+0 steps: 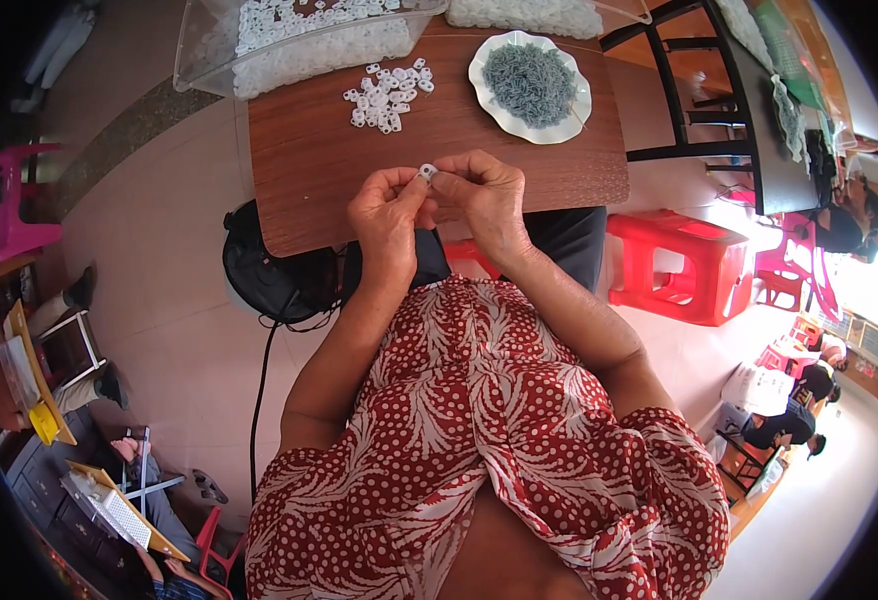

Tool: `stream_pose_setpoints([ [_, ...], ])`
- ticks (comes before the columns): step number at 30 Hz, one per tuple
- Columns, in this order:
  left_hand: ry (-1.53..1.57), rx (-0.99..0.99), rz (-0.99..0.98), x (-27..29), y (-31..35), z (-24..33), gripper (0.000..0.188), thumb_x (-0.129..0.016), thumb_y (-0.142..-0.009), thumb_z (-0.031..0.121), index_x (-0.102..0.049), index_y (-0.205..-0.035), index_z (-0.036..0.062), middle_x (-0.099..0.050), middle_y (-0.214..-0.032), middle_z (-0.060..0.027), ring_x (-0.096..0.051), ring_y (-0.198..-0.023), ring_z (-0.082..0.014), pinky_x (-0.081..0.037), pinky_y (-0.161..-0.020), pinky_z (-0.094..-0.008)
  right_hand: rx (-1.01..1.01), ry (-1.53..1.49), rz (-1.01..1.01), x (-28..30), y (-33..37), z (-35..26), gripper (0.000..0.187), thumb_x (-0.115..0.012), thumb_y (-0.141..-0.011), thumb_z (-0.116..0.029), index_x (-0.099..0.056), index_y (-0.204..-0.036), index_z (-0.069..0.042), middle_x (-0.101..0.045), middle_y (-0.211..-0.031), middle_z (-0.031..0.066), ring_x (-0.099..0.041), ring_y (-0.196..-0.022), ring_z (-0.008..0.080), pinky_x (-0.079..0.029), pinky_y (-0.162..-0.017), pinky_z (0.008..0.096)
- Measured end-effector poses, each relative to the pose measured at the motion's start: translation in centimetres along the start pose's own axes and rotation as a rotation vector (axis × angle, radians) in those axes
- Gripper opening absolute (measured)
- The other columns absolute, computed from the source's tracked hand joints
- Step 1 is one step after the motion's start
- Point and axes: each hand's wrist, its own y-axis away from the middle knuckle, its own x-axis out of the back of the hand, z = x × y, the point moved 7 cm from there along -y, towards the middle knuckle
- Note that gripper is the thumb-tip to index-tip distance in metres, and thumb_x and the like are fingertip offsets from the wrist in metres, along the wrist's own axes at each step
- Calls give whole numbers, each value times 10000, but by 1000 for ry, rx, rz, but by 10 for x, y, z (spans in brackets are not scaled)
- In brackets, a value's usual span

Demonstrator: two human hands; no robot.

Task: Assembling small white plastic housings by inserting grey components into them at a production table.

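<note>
Over the near part of the brown wooden table (309, 180), a small white plastic piece with holes (427, 171) is pinched between both hands' fingertips. My left hand (387, 215) grips it from the left; my right hand (491, 203) meets it from the right, its fingers closed at the piece. Whether something smaller is also between the right fingers is hidden. Beyond the hands lies a loose pile of similar white pieces (389, 98). To its right, a white scalloped plate (478, 78) holds a heap of small grey-blue parts (529, 85).
A clear plastic bin (204, 62) full of white pieces stands at the table's far left, with bagged white pieces (529, 14) beside it. A red stool (674, 268) is on the right. A black bag (269, 265) sits under the table's left edge. Other people work farther off.
</note>
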Motion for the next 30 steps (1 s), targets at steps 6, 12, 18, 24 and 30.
stream_pose_setpoints([
  [6, 1, -62, -39, -2, 1, 5, 149, -596, -829, 12, -597, -967, -46, -622, -756, -73, -580, -577, -107, -479, -477, -219, 22, 93, -39, -2, 0, -5, 80, -627, -790, 11, -621, -866, 32, -641, -760, 58, -589, -665, 82, -507, -595, 222],
  [12, 3, -41, -67, -2, -1, 5, 192, -575, -836, -7, -598, -1022, -46, -634, -826, -88, -590, -596, -115, -500, -504, -228, 117, 222, -63, -2, -3, -1, 108, -646, -790, 2, -612, -891, 19, -628, -756, 43, -565, -664, 64, -482, -596, 207],
  [18, 47, -27, -73, 0, -2, 8, 186, -579, -834, -1, -599, -1012, -55, -637, -850, -99, -594, -610, -118, -508, -516, -232, 309, 469, -105, -4, 2, -14, 178, -673, -772, -2, -603, -936, 3, -584, -810, 22, -552, -701, 66, -475, -615, 197],
  [24, 0, -52, -101, -3, -2, 13, 176, -581, -828, -7, -605, -995, -59, -643, -851, -100, -598, -625, -117, -505, -524, -224, 256, 328, -116, -1, 0, -7, 256, -729, -703, -66, -627, -935, -29, -575, -865, 93, -588, -715, 165, -503, -643, 287],
  [30, 39, -50, -84, -3, -1, 15, 172, -587, -802, -37, -621, -969, -55, -650, -794, -84, -581, -595, -89, -467, -519, -189, 349, 467, -112, -5, 6, -19, 283, -722, -720, -37, -594, -973, -35, -553, -819, 15, -508, -711, 82, -450, -607, 246],
])
